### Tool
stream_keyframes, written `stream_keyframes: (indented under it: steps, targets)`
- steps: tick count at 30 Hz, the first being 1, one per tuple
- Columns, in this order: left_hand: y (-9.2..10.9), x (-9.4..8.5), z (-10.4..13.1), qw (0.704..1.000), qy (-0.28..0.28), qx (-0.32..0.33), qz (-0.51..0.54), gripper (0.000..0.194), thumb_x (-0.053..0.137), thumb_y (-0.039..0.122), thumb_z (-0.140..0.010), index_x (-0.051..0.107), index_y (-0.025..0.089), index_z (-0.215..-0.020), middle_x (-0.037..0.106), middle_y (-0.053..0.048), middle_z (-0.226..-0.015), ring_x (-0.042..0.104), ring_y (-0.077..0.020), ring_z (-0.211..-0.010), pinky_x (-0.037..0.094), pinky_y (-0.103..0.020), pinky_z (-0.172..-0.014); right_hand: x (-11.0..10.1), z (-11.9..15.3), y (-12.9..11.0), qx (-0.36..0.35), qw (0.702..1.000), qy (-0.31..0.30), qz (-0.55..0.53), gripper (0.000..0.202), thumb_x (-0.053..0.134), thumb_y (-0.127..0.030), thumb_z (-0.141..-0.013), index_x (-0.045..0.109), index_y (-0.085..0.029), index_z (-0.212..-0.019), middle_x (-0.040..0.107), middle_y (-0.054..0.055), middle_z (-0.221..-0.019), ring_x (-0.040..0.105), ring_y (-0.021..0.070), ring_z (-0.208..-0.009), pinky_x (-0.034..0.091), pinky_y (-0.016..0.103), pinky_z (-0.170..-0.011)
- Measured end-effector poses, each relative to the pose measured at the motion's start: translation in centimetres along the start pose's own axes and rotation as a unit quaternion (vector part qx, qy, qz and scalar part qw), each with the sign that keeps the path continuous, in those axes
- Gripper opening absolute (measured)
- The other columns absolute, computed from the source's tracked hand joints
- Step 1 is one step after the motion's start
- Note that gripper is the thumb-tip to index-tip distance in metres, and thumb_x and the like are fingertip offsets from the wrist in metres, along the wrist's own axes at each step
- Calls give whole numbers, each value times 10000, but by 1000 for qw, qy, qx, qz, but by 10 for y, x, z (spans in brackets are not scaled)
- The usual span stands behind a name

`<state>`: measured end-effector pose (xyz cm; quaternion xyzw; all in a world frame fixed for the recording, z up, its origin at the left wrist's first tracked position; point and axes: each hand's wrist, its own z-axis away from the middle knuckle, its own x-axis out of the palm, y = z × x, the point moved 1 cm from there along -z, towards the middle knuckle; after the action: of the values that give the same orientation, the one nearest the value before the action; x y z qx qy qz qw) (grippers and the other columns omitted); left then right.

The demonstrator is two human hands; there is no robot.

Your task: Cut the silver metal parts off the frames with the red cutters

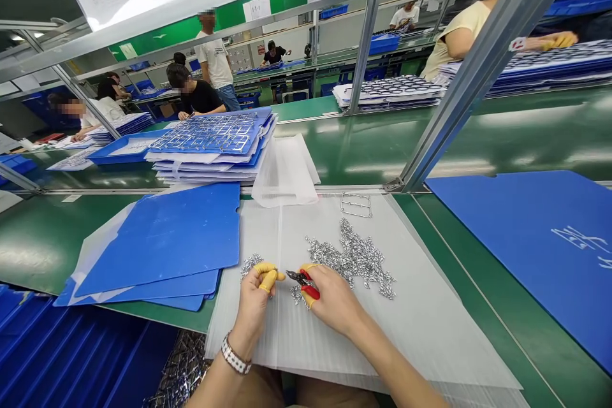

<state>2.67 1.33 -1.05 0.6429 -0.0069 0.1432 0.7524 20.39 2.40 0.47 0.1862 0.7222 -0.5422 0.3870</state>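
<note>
My right hand (pixel 335 299) grips a pair of red-handled nippers (pixel 310 291), their dark jaws pointing left toward my other hand. My left hand (pixel 254 299) has yellow finger covers, and its thumb and fingers are pinched together just left of the jaw tips. Whatever sits in that pinch is too small to make out. A large heap of small shiny silver pieces (pixel 354 255) lies beyond my right hand. Behind my left fingers is a smaller heap of silver pieces (pixel 250 264), and a few more lie under the nippers. A thin silver frame (pixel 356 205) rests farther back.
A white sheet (pixel 406 338) covers the bench before me. Blue plastic sheets (pixel 167 229) lie left, another blue sheet (pixel 535 236) right. Behind stands a stack of sheets bearing silver frames (pixel 210 134). Metal posts (pixel 444 121) rise at the back. Several people work beyond.
</note>
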Motion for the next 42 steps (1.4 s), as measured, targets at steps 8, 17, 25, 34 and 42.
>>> stream_keyframes:
  steps: [8,17,25,34,42]
  targets:
    - [-2,-6,7,996,-64,59,-32,197,695,331,-734,672,155,-820,679,-45,-723,494,-114,-554,390,-240,-542,-6,-2,-5,-22,997,-41,54,206,552,-187,-746,591,-221,-945,651,45,-883,579,204,-855,400,308,-746]
    - [-3,-9,8,993,-69,81,-52,166,698,313,-737,692,163,-809,661,-32,-719,497,-115,-574,407,-239,-551,-9,2,-9,-23,997,-50,58,235,553,-159,-733,595,-224,-956,653,39,-873,575,207,-847,396,311,-735]
    - [-4,-11,10,992,-56,87,-68,166,708,310,-726,711,176,-823,663,-29,-721,511,-122,-586,424,-247,-569,-4,2,-7,-32,997,-51,51,262,533,-138,-716,596,-230,-953,655,34,-864,570,205,-852,397,313,-743]
    - [-4,-13,11,990,-62,92,-89,159,705,307,-729,715,170,-810,669,-33,-715,512,-123,-580,429,-249,-572,-7,5,-13,-21,994,-58,89,237,546,-135,-721,601,-231,-930,662,47,-883,577,211,-824,398,317,-719]
    - [1,-11,15,990,-62,87,-89,177,714,337,-715,717,168,-766,672,-36,-688,533,-137,-579,433,-261,-583,-5,11,-14,-13,994,-54,93,271,535,-80,-706,607,-209,-933,659,62,-860,581,227,-818,407,329,-716]
